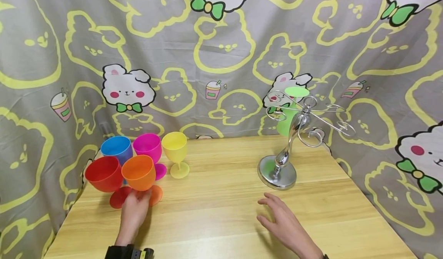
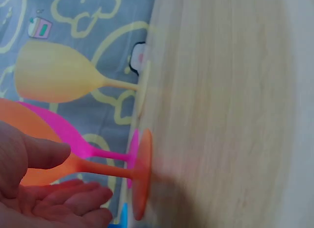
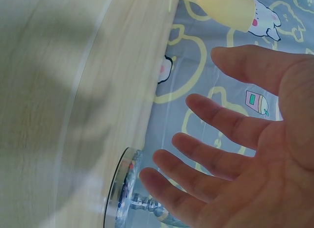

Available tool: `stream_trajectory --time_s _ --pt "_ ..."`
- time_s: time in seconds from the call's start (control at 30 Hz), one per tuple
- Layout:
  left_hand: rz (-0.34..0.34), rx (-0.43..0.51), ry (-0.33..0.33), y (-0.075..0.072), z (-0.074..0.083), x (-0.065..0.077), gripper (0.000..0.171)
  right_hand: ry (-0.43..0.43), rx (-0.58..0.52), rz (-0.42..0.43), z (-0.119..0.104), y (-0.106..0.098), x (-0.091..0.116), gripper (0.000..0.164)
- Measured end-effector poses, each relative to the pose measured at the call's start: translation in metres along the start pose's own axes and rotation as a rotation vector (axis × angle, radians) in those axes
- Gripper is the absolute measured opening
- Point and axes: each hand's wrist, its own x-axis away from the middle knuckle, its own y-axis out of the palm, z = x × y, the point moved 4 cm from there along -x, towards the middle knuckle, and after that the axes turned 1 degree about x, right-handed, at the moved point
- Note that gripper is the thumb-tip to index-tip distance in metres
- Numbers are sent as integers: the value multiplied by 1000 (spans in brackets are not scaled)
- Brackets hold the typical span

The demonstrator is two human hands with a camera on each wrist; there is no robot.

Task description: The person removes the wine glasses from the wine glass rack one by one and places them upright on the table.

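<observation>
My left hand (image 1: 134, 209) is at the underside of the orange goblet (image 1: 139, 172). In the left wrist view the thumb and loosely extended fingers (image 2: 78, 198) lie on either side of the bowl's lower end; whether they touch it is unclear. The goblet's foot stands on the table. Close to this hand stand a red goblet (image 1: 104, 174), a blue goblet (image 1: 117, 148), a magenta goblet (image 1: 148, 146) and a yellow goblet (image 1: 174, 146). My right hand (image 1: 285, 224) hovers with spread fingers and holds nothing, in front of the silver stand's base (image 1: 277, 172).
The silver stand has several curled wire arms (image 1: 327, 122) reaching outward at the top. A green goblet (image 1: 285, 122) hangs upside down from it. A patterned grey curtain (image 1: 221, 109) rises behind the wooden table (image 1: 214, 197) and along both sides.
</observation>
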Motion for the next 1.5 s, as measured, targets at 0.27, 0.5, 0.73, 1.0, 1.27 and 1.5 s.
stream_trajectory --time_s 0.27,0.5,0.73,1.0,1.27,1.5 --pt "-49 -72 -55 -6 3 33 64 -22 13 32 0 -1 -1 40" --pt "-60 -201 -46 2 14 55 69 -37 -5 53 -5 0 -6 42" --pt "-81 -144 117 19 38 68 65 -27 -68 24 -13 6 -12 39" --pt "-80 -278 283 48 66 86 67 -20 -96 27 -21 10 -14 39" --pt "-9 -356 382 62 79 96 63 -62 -57 34 -22 -2 -15 40" --pt "10 -339 404 66 80 98 61 -132 -51 0 -19 -54 -15 40"
